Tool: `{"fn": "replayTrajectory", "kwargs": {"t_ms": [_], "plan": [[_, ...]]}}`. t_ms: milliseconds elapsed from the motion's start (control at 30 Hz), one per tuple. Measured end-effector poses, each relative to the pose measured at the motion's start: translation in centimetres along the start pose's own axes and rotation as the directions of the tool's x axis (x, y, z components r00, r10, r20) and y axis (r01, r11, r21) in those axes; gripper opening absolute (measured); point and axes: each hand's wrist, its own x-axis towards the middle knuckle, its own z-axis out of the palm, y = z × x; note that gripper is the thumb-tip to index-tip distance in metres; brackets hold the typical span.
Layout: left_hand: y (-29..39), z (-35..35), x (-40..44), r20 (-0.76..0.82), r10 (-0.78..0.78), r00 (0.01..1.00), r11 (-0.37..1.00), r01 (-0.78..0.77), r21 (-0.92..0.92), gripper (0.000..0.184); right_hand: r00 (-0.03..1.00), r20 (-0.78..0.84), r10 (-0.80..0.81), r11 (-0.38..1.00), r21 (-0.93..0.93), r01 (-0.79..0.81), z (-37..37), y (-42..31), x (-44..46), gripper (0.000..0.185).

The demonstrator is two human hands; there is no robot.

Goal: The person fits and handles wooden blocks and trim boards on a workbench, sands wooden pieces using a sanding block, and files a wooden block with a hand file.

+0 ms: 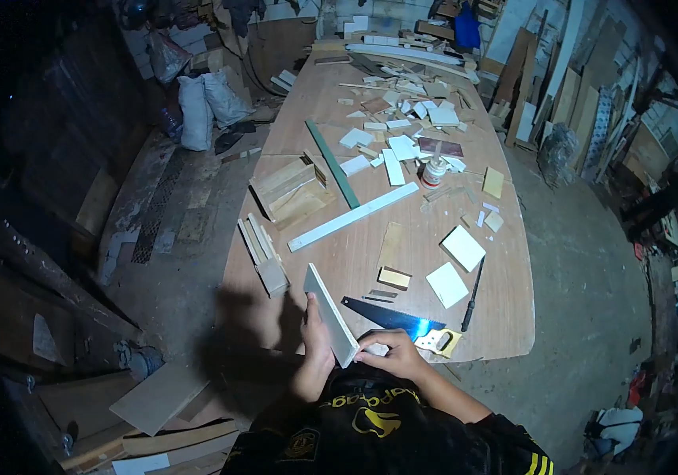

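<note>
Right now, the left hand [317,336] holds a flat board [329,317], with its fingers closed on the side of it. The board stands up on a slant, close to the person's black shirt [442,427], at the near end of the big wooden surface [501,317]. The right hand [393,354] is at the low, near end of the board, with its fingers bent and close together. A small pale piece [374,348] shows by those fingers, but I cannot tell if they grip it. Just past the right hand lies a saw [394,318] with a yellow and white handle, and a thin black tool [473,301] lies to the right of it. Two white blocks [463,248] sit farther up, near that tool. A small wood block [394,277] lies between them and the board. Past it, a long white strip [353,218] lies slanted, and its far end is near a green strip [333,165]. An open wooden box [298,198] is on the left. Lots of scraps [443,116] are spread out at the far end.
</note>
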Motion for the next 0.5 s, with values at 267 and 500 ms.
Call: {"fn": "replayTrajectory", "kwargs": {"t_ms": [267,500], "plan": [[2.4,-0.5,1.1,0.133,-0.168,0.977,0.976,0.146,0.164,0.05,0.999,0.0,-0.035,0.993,-0.109,0.035,3.0,-0.4,1.2,0.013],[3.2,0.6,0.3,0.374,-0.353,0.858,0.929,0.37,0.026,0.027,0.968,-0.212,-0.138,0.979,-0.178,0.1,6.5,0.3,0.9,0.011]]}}
